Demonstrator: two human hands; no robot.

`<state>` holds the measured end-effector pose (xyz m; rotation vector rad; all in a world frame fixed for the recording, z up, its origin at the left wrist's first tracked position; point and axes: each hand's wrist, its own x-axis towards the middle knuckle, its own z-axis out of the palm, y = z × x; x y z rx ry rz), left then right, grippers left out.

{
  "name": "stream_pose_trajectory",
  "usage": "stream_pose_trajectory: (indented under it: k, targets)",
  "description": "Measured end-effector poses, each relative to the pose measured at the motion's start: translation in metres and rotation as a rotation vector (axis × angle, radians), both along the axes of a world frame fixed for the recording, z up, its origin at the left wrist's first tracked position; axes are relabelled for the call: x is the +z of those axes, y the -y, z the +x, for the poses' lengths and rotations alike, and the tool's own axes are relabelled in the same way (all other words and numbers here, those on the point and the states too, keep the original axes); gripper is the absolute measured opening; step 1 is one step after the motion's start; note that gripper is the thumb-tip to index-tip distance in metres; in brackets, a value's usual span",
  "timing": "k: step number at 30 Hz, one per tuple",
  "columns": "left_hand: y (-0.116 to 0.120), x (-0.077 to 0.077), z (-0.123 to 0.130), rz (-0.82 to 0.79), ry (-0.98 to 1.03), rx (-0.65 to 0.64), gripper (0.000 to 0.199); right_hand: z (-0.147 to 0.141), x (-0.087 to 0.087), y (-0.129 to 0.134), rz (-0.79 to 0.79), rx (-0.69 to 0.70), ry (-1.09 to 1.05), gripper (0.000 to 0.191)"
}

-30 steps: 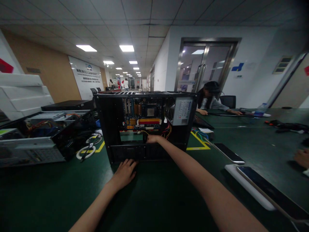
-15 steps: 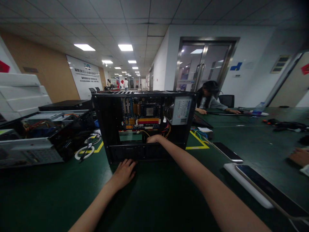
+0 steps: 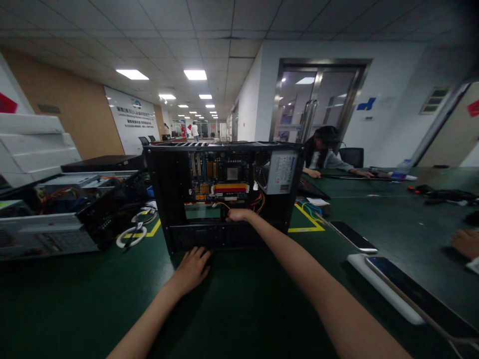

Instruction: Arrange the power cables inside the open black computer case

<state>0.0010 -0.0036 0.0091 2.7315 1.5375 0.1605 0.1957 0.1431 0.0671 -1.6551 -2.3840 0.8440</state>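
Note:
An open black computer case (image 3: 194,237) stands upright on the green table (image 3: 232,299). Inside it show a motherboard (image 3: 204,172), red and yellow memory slots (image 3: 231,188) and, at the upper right, a silver power supply (image 3: 281,172). My left hand (image 3: 192,269) lies on the table with its fingers spread, fingertips at the case's lower front edge. Reaching into the lower middle of the case, my right hand (image 3: 237,215) has its fingers closed by a dark part near thin cables (image 3: 259,202); what they hold is hidden.
Another opened computer (image 3: 48,239) lies at the left beside coiled white cables (image 3: 130,237). At the right are a phone (image 3: 354,236), a white slab (image 3: 385,289) and a larger device (image 3: 419,294). A person (image 3: 325,149) sits behind; another person's hand (image 3: 466,243) is at the right edge.
My right hand has shifted very slightly within the case. My left hand rests in the same place. The other person's hand at the right edge has moved slightly right.

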Motion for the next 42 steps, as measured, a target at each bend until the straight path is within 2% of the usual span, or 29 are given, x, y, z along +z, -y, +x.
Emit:
stream_pose_trajectory:
  k: [3, 10, 15, 19, 25, 42]
  targets:
    - [0.001, 0.002, 0.000, -0.009, 0.006, 0.002, 0.041, 0.004, 0.002, 0.003, -0.096, -0.091, -0.168, 0.021]
    - [0.001, 0.002, 0.000, -0.016, 0.022, -0.001, 0.042, 0.014, 0.005, 0.003, -0.340, -0.335, -0.728, 0.007]
    - [0.000, 0.000, -0.001, 0.003, 0.028, -0.022, 0.041, 0.017, 0.010, 0.002, -0.430, -0.486, -0.984, 0.011]
    - [0.000, 0.001, 0.000, 0.005, 0.027, -0.012, 0.041, 0.022, 0.012, 0.002, -0.512, -0.612, -1.073, 0.011]
    - [0.001, 0.002, 0.000, 0.000, 0.009, -0.004, 0.042, 0.026, 0.009, -0.003, -0.581, -0.675, -1.153, 0.012]
    - [0.002, 0.005, 0.001, -0.031, 0.013, 0.010, 0.042, 0.033, -0.002, -0.022, -0.715, -0.679, -1.187, 0.015]
